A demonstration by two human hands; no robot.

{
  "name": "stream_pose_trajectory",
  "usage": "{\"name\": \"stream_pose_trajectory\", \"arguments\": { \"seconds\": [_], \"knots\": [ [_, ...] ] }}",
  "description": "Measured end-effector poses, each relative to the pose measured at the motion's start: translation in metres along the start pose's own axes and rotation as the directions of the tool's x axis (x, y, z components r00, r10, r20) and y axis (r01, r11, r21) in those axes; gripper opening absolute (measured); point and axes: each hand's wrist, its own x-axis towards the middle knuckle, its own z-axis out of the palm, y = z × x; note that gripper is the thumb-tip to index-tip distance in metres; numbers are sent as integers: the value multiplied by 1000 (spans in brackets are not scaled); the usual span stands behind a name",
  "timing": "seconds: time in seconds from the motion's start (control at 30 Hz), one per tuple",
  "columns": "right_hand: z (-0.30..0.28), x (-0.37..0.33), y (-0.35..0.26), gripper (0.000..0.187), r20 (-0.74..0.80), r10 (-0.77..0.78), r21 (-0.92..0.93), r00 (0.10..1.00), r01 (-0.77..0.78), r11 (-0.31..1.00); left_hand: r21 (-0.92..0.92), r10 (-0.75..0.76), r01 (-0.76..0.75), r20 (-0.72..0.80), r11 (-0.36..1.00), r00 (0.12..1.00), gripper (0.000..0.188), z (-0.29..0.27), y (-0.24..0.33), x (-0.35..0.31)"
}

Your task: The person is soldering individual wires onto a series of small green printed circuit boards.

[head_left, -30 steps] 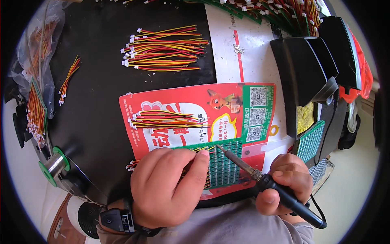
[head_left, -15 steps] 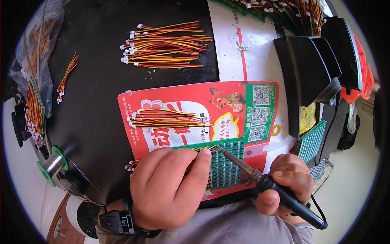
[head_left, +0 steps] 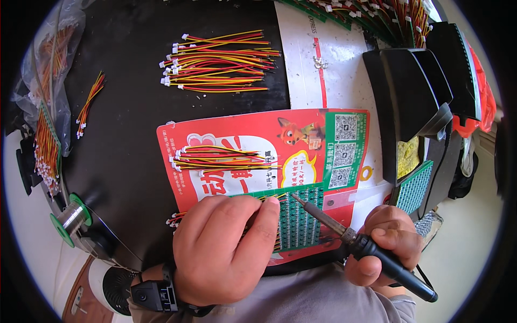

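Your left hand (head_left: 223, 247) presses down on the green circuit board (head_left: 299, 218), fingers together, while your right hand (head_left: 390, 245) grips the soldering iron (head_left: 366, 245), tip on the board.

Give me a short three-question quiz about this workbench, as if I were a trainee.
1. True or false: the right hand holds a soldering iron.
2. What does the left hand rest on?
A. the solder spool
B. the green circuit board
C. the plastic bag
3. Fill in: the loose wire bundle on the red printed sheet lies ____ the left hand, toward the top of the picture.

Key
1. True.
2. B: the green circuit board; the solder spool stands apart at the left.
3. Beyond.
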Motion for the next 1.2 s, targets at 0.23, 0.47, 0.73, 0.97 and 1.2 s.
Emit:
{"name": "stream_pose_trajectory", "arguments": {
  "seconds": [0.23,0.47,0.73,0.97,1.2],
  "knots": [
    [-2,2,-2,45,63,11,-120,998,-3,993,32,15,-15,-8,999,1000,30,-3,2,-1],
    [-2,5,2,47,5,-59,19,998,59,998,143,92,-84,-47,986,995,28,1,5,-9],
    [-1,4,1,47,-18,-43,69,999,44,997,198,160,-137,-102,971,982,26,0,6,-9],
    [1,4,5,47,-10,-76,35,997,76,996,115,55,-47,-59,992,997,30,7,2,-11],
    [-3,7,6,49,71,-81,1,994,81,997,102,50,-45,-52,994,997,31,6,2,-13]
  ]
}}
